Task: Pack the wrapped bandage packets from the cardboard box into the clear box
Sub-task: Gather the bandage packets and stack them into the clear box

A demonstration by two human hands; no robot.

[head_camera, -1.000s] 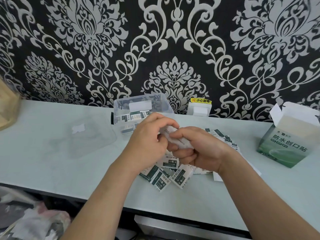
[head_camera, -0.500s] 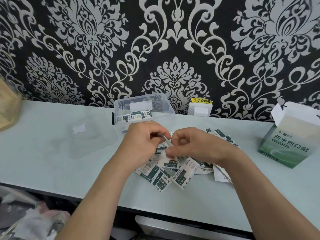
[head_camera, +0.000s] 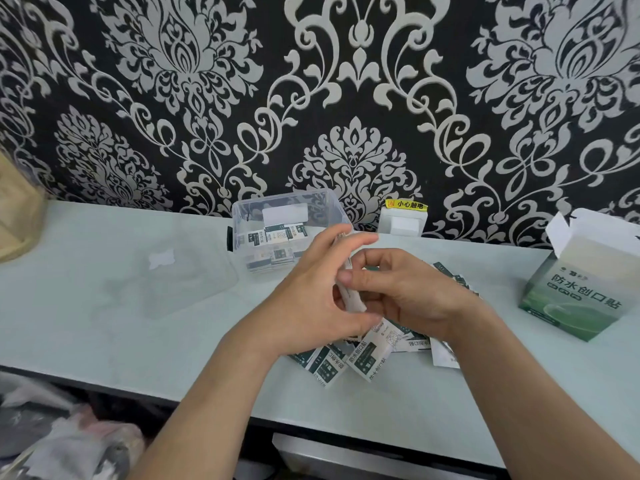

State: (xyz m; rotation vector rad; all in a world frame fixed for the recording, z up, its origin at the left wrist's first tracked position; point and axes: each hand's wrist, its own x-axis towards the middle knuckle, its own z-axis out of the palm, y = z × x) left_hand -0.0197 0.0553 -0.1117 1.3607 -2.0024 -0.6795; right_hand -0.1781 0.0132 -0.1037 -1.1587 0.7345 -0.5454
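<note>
A pale green tabletop (head_camera: 104, 323) runs along a wall with black and silver wallpaper (head_camera: 207, 98). A white socket (head_camera: 403, 225) with a yellow sticker sits on the wall at the back edge. A tan thing (head_camera: 17, 220) shows at the left edge. Some bags (head_camera: 69, 445) lie below the front edge, on the left.

The clear box (head_camera: 239, 237) stands at the back edge, near the middle, with its top open. A few packed packets (head_camera: 277, 233) lie inside it. Its clear lid (head_camera: 166, 278) lies flat on the tabletop, just to the left of it. The green cardboard box (head_camera: 585, 299) stands near the right edge, well apart from the clear box, with its flaps up.

Both hands meet above the middle of the tabletop. They hold a small stack, the held packets (head_camera: 353, 299), between them. The left hand (head_camera: 304, 299) has its fingers nearly straight along one side of the stack, with its thumb under the low end. The right hand (head_camera: 415, 292) has its fingers curled and pinches the other side with thumb and fingertips.

The stack shows only its thin edge. Its long side goes from the back, toward the clear box, down to the front edge, tipped a little.

The loose packets (head_camera: 363, 358) lie in a messy pile under the hands, near the front edge. They lie flat and point many ways.
</note>
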